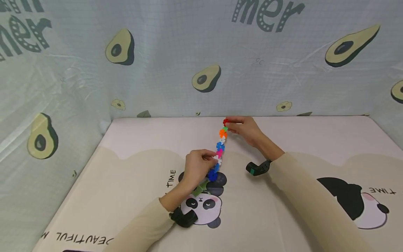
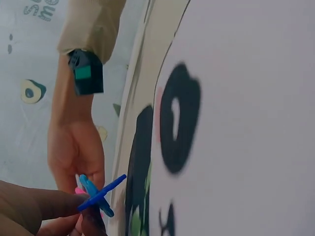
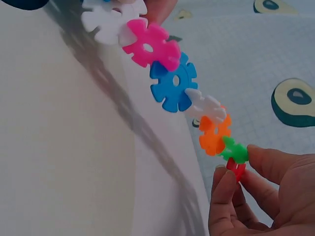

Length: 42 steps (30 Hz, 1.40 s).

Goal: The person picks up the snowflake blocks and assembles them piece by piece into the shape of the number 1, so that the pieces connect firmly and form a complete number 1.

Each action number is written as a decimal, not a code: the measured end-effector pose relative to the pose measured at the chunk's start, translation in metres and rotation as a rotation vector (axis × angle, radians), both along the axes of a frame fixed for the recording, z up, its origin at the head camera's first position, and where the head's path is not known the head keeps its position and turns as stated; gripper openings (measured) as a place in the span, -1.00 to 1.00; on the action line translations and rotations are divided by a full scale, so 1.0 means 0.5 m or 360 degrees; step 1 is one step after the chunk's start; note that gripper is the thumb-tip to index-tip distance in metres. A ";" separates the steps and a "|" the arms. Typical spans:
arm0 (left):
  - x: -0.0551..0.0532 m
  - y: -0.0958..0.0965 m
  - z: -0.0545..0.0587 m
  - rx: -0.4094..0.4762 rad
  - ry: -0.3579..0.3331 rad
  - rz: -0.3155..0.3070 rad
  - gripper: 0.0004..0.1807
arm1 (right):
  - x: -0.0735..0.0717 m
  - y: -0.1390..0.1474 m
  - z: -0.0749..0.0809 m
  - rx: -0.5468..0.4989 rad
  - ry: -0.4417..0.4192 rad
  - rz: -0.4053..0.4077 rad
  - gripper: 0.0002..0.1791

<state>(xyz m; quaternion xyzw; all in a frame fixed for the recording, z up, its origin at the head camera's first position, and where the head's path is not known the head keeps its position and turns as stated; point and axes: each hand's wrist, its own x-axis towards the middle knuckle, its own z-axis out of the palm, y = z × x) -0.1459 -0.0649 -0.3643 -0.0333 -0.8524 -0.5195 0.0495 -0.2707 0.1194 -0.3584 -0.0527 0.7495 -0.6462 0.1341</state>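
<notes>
A chain of interlocked flower-shaped plastic discs (image 1: 220,146) stretches between the two hands, raised over the table. My left hand (image 1: 196,166) pinches it near the white disc (image 3: 110,24) and the pink disc (image 3: 152,44). Past those fingers, a dark blue disc (image 1: 212,175) ends the near side; the left wrist view shows it edge-on, crossing a lighter blue disc (image 2: 90,189). At the far end, my right hand (image 1: 247,131) pinches the small red disc (image 3: 236,169), its thumb beside the green disc (image 3: 234,150). An orange disc (image 3: 214,137) follows, then white and blue ones.
A pale tablecloth (image 1: 141,196) printed with pandas covers the table; the chain's shadow falls on it. Behind stands a light curtain (image 1: 163,70) with avocado prints. A dark edge of some object (image 1: 73,250) shows at the lower left. Both wrists wear black camera mounts (image 1: 184,217).
</notes>
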 end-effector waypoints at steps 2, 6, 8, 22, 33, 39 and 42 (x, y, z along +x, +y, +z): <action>0.002 0.009 -0.002 0.0056 -0.0035 0.0014 -0.87 | 0.000 -0.002 -0.003 0.0028 0.0001 0.0005 -0.56; 0.004 0.024 -0.006 0.0134 -0.0078 0.0046 -0.86 | -0.001 -0.005 -0.009 0.0051 -0.0017 -0.0022 -0.59; 0.004 0.029 -0.009 0.0155 -0.0084 0.0058 -0.86 | 0.000 -0.006 -0.012 0.0034 -0.0031 -0.0041 -0.61; 0.009 0.054 -0.019 0.0199 -0.0090 0.0014 -0.84 | 0.005 0.002 -0.018 0.0083 -0.0014 -0.0086 -0.63; 0.009 0.052 -0.025 0.0234 -0.0090 -0.0020 -0.82 | 0.008 0.011 -0.029 0.0329 0.0120 -0.0087 -0.68; 0.008 0.044 -0.031 0.0271 -0.0130 -0.0034 -0.81 | 0.009 0.009 -0.042 0.0311 0.0191 -0.0080 -0.68; 0.007 0.039 -0.034 0.0308 -0.0160 -0.0039 -0.79 | 0.011 0.004 -0.046 0.0295 0.0198 -0.0084 -0.69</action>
